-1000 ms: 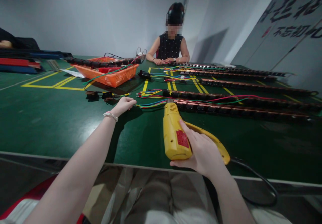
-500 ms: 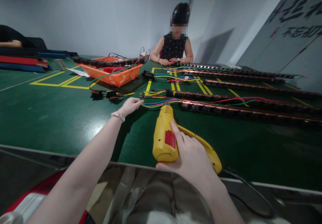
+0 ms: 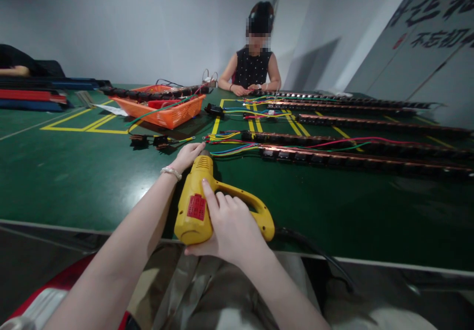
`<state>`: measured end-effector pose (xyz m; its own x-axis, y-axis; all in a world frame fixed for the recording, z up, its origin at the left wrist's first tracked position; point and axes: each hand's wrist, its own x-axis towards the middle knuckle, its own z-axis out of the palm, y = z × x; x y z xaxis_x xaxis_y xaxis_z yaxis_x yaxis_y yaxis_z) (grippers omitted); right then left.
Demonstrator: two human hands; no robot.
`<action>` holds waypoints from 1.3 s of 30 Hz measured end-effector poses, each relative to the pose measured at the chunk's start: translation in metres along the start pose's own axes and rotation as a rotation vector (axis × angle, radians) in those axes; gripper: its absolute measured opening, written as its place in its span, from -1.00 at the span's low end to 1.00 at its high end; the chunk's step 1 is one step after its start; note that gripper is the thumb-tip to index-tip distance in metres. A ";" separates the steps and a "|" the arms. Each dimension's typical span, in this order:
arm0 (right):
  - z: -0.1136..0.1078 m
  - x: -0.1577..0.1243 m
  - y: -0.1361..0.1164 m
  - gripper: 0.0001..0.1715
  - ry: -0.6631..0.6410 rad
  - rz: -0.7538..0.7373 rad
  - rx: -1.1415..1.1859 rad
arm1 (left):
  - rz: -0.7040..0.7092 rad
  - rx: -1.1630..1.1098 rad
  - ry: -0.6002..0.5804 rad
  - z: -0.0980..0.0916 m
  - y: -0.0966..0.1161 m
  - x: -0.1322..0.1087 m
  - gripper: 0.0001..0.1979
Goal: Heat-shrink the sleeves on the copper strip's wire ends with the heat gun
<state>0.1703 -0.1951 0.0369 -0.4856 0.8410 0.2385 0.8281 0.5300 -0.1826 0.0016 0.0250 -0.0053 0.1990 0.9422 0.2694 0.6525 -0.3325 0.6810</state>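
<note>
My right hand (image 3: 235,226) is wrapped around a yellow heat gun (image 3: 194,201) with a red label, its index finger stretched along the body. The gun's nozzle points away from me, close beside my left hand (image 3: 189,156). The fingers of that left hand are closed on the ends of a bundle of coloured wires (image 3: 237,149); the gripped ends are hidden behind the fingers and nozzle. Blue, pink and yellow-green strands run right from there into a long black bar with copper strips (image 3: 318,158).
Several similar bars (image 3: 377,124) lie across the green table (image 3: 92,182). An orange basket (image 3: 174,116) holding parts stands at the back left, with small black connectors (image 3: 148,141) in front of it. A co-worker (image 3: 255,65) sits opposite. A black cord (image 3: 318,251) trails off the front edge.
My right hand has brought the heat gun leftward, so its nozzle is now next to my left hand. The left hand has stayed nearly in place, closed at the wire ends.
</note>
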 end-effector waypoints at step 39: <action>-0.029 -0.101 0.135 -0.61 0.321 0.330 -0.179 | 0.073 0.184 -0.076 -0.005 0.007 -0.009 -0.52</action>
<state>0.3397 -0.2113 0.0162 -0.1015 0.8698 0.4829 0.9720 0.1901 -0.1382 0.0008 0.0136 0.0002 0.3002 0.9187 0.2566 0.7558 -0.3932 0.5236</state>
